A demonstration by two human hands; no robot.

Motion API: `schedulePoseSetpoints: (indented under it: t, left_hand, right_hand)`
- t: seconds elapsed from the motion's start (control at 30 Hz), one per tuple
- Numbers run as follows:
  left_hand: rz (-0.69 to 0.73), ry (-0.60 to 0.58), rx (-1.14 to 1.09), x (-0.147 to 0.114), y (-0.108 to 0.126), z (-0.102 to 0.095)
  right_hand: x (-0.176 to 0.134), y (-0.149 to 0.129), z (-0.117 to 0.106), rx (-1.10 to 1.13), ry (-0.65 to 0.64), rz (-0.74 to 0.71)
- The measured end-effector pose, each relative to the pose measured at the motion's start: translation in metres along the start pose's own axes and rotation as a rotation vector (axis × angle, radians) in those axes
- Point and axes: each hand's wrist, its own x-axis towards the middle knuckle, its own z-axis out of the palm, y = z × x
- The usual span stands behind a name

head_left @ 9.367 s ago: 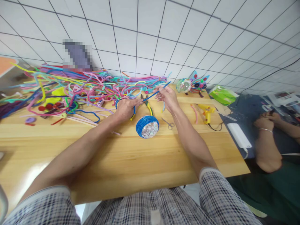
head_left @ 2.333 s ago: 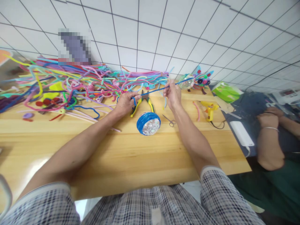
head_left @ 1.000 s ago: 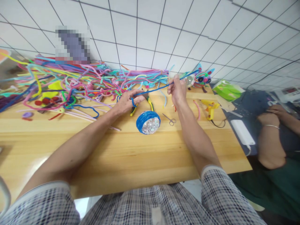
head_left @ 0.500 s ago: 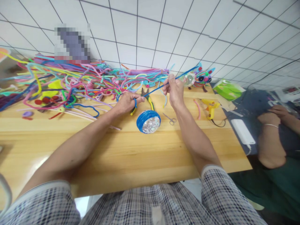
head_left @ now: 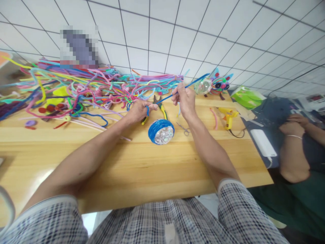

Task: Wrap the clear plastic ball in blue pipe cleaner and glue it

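Observation:
A blue pipe cleaner [head_left: 166, 98] runs slantwise between my hands, its far end pointing up and right. My left hand [head_left: 138, 110] is closed on its lower part, where a blue piece curls by the fingers. My right hand [head_left: 185, 99] pinches it higher up. Below them on the table rests a clear ball [head_left: 164, 135] partly wrapped in blue pipe cleaner. Pliers with yellow-and-black handles [head_left: 163, 110] lie behind the ball, partly covered by my left hand. Small scissors [head_left: 186, 130] lie to the ball's right.
Many coloured pipe cleaners [head_left: 101, 81] heap along the wall on the left. At the back right stand a clear ball [head_left: 203, 86] and a decorated figure [head_left: 220, 83]. A yellow glue gun [head_left: 229, 117] and a green packet [head_left: 247, 96] lie right. Another person's arm [head_left: 294, 156] rests far right.
My right hand has slid a little left and down along the blue pipe cleaner, closer to my left hand. The left hand has hardly moved.

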Motion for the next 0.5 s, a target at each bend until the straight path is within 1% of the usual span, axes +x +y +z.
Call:
schedulePoseSetpoints:
  t: [0.07, 0.2, 0.27, 0.37, 0.5]
  left_hand:
    - [-0.014, -0.003, 0.002, 0.0, 0.002, 0.0]
    - [-0.043, -0.061, -0.084, 0.0, 0.004, -0.002]
    - [-0.073, -0.053, -0.052, 0.0, 0.004, -0.002]
    - [-0.079, -0.036, 0.038, 0.0, 0.002, -0.003]
    - [-0.069, -0.091, -0.014, 0.001, -0.002, -0.004]
  right_hand:
    - [0.003, 0.002, -0.003, 0.007, 0.006, 0.002]
    - [0.016, 0.01, -0.014, 0.022, 0.035, -0.006]
    - [0.02, 0.014, -0.018, 0.023, 0.042, -0.012]
    - [0.021, 0.014, -0.017, 0.002, 0.057, -0.004]
    - [0.018, 0.008, -0.014, -0.004, 0.086, 0.002]
